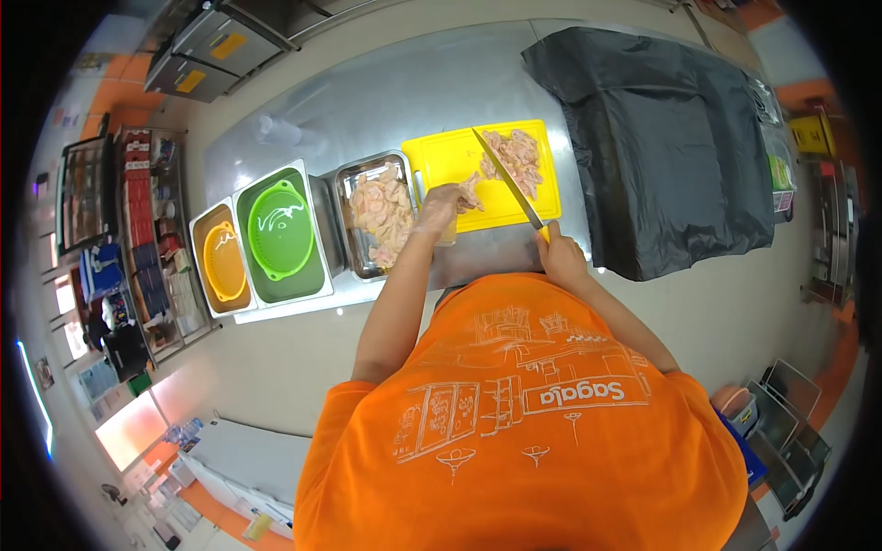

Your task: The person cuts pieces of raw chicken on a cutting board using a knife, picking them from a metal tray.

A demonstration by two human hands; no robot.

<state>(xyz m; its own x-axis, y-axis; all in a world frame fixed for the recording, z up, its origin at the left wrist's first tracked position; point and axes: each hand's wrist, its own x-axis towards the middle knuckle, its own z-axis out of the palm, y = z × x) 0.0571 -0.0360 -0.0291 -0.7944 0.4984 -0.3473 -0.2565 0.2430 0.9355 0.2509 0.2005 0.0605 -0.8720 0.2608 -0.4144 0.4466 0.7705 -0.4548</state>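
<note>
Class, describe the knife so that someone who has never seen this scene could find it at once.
On the metal table, find the yellow cutting board. The knife slants across it, its handle in the person's right hand. Unlike the pale meat pieces on either side, it is long, narrow and straight.

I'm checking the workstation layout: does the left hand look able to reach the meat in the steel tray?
Probably yes: the left hand is close beside the steel tray, and the meat inside lies uncovered.
</note>
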